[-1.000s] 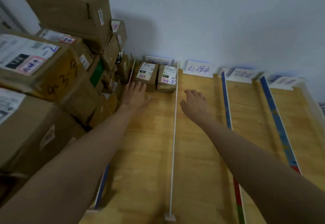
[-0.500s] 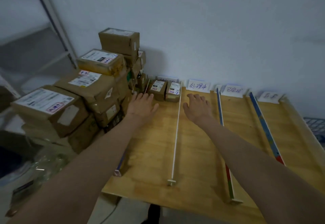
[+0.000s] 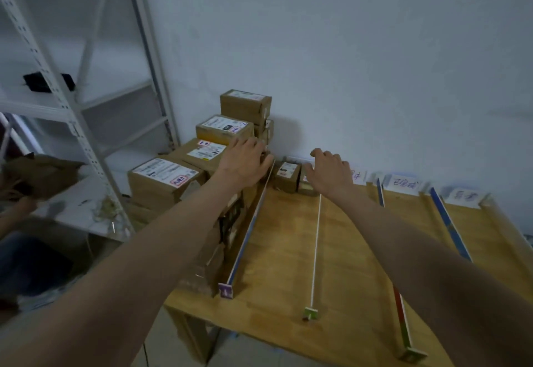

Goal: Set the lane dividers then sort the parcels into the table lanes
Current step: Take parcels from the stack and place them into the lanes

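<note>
A wooden table [image 3: 354, 257] carries several thin lane dividers [image 3: 316, 247] running front to back. Two small cardboard parcels [image 3: 286, 176] stand at the far end of the leftmost lane. A stack of brown labelled parcels [image 3: 184, 173] fills the table's left side against the wall. My left hand [image 3: 245, 162] hovers over that stack's near edge, fingers spread, holding nothing. My right hand [image 3: 330, 174] hangs above the two small parcels, fingers curled downward and empty, partly hiding the right one.
Handwritten paper lane labels [image 3: 405, 185] lean on the wall behind the lanes. A white metal shelf rack [image 3: 66, 107] stands to the left. Another person's arm [image 3: 14, 208] shows at the far left edge. The table's front edge [image 3: 259, 329] is close to me.
The view has pulled back and up, showing the shelf rack. Both hands rose off the tabletop; the left moved toward the parcel stack, the right moved over the small parcels.
</note>
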Available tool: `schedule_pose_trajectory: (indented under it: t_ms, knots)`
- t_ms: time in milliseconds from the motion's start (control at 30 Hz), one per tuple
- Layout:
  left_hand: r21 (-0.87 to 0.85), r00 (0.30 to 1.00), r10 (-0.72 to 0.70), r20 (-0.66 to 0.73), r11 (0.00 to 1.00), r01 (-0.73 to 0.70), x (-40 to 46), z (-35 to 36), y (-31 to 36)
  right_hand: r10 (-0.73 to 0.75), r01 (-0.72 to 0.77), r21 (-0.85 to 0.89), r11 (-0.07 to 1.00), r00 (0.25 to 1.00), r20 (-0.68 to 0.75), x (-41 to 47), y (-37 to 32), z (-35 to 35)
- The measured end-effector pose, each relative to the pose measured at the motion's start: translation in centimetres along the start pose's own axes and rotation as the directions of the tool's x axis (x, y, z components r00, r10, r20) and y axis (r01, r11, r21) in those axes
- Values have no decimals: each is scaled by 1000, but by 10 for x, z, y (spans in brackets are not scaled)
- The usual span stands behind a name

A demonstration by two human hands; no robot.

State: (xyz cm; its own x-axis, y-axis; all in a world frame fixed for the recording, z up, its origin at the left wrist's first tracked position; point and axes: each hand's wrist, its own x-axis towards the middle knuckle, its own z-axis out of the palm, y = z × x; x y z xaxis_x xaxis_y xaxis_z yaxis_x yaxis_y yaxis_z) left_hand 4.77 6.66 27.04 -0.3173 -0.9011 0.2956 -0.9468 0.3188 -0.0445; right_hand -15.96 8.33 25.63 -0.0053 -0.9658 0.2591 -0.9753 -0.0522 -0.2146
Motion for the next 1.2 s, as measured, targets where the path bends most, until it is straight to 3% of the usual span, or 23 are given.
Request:
schedule_pose_trajectory:
  t_ms: [200, 367, 633, 833, 1033, 1133, 1200]
  knots:
    - [53, 993, -114, 26, 992, 112, 12, -10, -92, -32, 33, 46, 998, 999, -10, 28, -71, 10]
    - [82, 989, -148, 30, 986, 145, 43, -8, -162, 31, -34, 132, 991, 999, 19, 71, -116, 25]
    - [-139, 938, -284, 199, 939, 314, 97, 25, -206, 206, -278, 368, 887, 953, 222, 139, -154, 56]
    - [-330, 891, -343, 298, 838, 433, 112, 48, -199, 265, -369, 543, 754, 928, 262, 159, -168, 71]
    - [-449, 930, -312, 194, 815, 367, 124, 33, -198, 317, -372, 693, 617, 924, 213, 162, -166, 53]
    - [-593, 956, -270, 111, 754, 282, 132, 10, -190, 341, -364, 795, 485, 916, 211, 161, -159, 27]
    - [-641, 972, -230, 42, 741, 203, 136, -4, -181, 324, -357, 809, 468, 920, 219, 159, -152, 13]
